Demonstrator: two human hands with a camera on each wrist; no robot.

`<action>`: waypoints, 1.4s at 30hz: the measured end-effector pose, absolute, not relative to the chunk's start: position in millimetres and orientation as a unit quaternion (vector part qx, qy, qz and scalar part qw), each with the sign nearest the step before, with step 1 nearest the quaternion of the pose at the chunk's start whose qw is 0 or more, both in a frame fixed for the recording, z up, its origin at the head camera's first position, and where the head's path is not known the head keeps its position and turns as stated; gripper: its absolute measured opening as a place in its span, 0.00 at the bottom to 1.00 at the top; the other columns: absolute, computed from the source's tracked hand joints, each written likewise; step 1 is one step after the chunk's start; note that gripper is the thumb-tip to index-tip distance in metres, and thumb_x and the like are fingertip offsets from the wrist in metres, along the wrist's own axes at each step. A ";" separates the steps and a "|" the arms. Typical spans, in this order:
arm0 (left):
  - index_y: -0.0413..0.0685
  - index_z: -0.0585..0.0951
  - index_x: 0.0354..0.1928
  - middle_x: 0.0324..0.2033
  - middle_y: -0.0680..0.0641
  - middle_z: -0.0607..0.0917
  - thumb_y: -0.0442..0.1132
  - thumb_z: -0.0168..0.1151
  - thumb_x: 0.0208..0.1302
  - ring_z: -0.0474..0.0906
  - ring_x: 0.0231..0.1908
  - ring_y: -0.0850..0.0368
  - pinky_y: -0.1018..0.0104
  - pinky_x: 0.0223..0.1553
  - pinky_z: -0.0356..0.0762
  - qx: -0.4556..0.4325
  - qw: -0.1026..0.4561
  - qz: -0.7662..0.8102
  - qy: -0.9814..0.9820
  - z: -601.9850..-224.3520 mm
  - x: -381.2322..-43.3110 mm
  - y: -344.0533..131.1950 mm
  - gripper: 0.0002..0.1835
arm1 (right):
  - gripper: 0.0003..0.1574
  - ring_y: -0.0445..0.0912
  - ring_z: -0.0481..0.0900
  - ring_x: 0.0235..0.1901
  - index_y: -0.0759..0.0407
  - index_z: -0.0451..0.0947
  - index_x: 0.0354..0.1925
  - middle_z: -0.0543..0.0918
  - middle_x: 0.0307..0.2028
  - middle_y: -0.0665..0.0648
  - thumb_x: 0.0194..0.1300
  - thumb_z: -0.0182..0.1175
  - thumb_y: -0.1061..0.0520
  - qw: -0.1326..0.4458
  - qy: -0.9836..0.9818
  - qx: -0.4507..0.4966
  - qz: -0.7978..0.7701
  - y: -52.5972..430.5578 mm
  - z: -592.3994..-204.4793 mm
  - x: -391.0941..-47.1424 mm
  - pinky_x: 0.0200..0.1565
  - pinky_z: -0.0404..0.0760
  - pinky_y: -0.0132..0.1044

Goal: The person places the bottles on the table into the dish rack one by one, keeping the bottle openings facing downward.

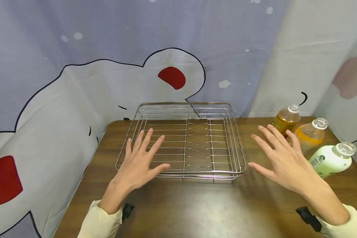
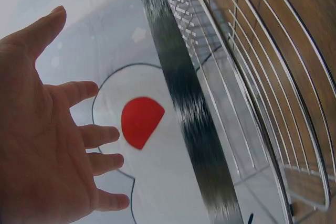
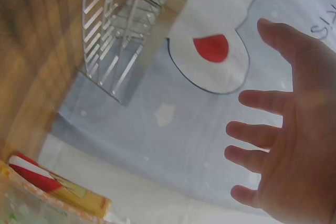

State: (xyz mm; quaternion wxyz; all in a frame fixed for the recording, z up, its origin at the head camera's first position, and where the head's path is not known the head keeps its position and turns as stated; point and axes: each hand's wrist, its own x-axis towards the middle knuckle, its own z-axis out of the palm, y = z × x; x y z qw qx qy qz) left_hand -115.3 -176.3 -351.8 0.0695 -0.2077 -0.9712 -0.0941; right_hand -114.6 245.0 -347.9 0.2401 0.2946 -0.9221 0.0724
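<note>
A metal wire dish rack (image 1: pixel 197 145) sits on the wooden table, with a narrow row of bent wire dividers down its middle. My left hand (image 1: pixel 139 162) is spread over the rack's left front part, holding nothing. In the left wrist view the left palm (image 2: pixel 42 145) shows bare, fingers apart, beside the rack's flat metal rim (image 2: pixel 184 98). To the right of the rack, my right hand (image 1: pixel 285 162) hovers with its fingers spread and holds nothing. It overlaps parts of the bottles in the head view. The right wrist view shows that palm (image 3: pixel 304 150) bare too.
Three uncapped bottles stand at the table's right: one with amber liquid (image 1: pixel 287 117), one with an orange band (image 1: pixel 310 134), and a green-white one (image 1: pixel 333 158). A patterned curtain (image 1: pixel 226 49) hangs behind the table (image 1: pixel 178 211) and along its left side.
</note>
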 end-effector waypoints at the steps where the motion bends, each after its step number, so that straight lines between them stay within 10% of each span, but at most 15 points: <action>1: 0.61 0.53 0.78 0.78 0.43 0.43 0.71 0.53 0.64 0.35 0.75 0.39 0.28 0.66 0.34 -0.205 0.069 -0.096 -0.972 -351.5 -115.0 -177.8 0.47 | 0.53 0.64 0.59 0.68 0.60 0.71 0.64 0.67 0.67 0.67 0.66 0.40 0.20 0.249 -0.921 0.290 0.072 246.9 -345.7 -113.2 0.61 0.52 0.71; 15: 0.56 0.51 0.79 0.77 0.37 0.44 0.69 0.52 0.66 0.34 0.75 0.37 0.25 0.64 0.36 -0.151 0.066 -0.136 -0.977 -366.0 -124.8 -209.0 0.47 | 0.56 0.70 0.60 0.66 0.73 0.69 0.56 0.68 0.63 0.74 0.62 0.49 0.22 0.484 -0.840 0.163 0.182 292.2 -331.2 -92.4 0.68 0.49 0.62; 28: 0.52 0.48 0.79 0.76 0.34 0.42 0.67 0.52 0.68 0.34 0.74 0.32 0.25 0.64 0.35 -0.080 0.059 -0.194 -0.976 -384.6 -128.5 -243.7 0.47 | 0.85 0.50 0.43 0.73 0.77 0.40 0.71 0.45 0.75 0.59 0.46 0.57 0.14 0.420 -0.856 0.029 0.301 346.1 -383.2 -74.1 0.72 0.37 0.40; 32: 0.52 0.48 0.79 0.75 0.32 0.43 0.66 0.53 0.68 0.35 0.73 0.30 0.25 0.64 0.35 -0.065 0.054 -0.206 -0.975 -387.5 -127.5 -250.2 0.47 | 0.83 0.50 0.46 0.72 0.69 0.49 0.73 0.50 0.73 0.52 0.41 0.59 0.13 0.414 -0.850 0.007 0.324 349.3 -393.9 -74.3 0.71 0.39 0.39; 39: 0.50 0.48 0.79 0.75 0.31 0.42 0.66 0.53 0.68 0.36 0.73 0.29 0.25 0.64 0.35 -0.052 0.046 -0.222 -0.973 -395.6 -125.1 -260.5 0.47 | 0.65 0.40 0.62 0.65 0.54 0.52 0.73 0.61 0.65 0.43 0.41 0.74 0.66 0.371 -0.821 -0.014 0.433 349.7 -409.0 -75.8 0.68 0.54 0.29; 42: 0.50 0.47 0.79 0.75 0.31 0.42 0.65 0.53 0.68 0.35 0.73 0.28 0.24 0.63 0.35 -0.045 0.042 -0.230 -0.971 -400.1 -124.1 -265.2 0.48 | 0.69 0.37 0.63 0.60 0.52 0.53 0.73 0.61 0.60 0.39 0.36 0.74 0.71 0.350 -0.828 -0.033 0.436 348.7 -415.0 -76.8 0.64 0.54 0.25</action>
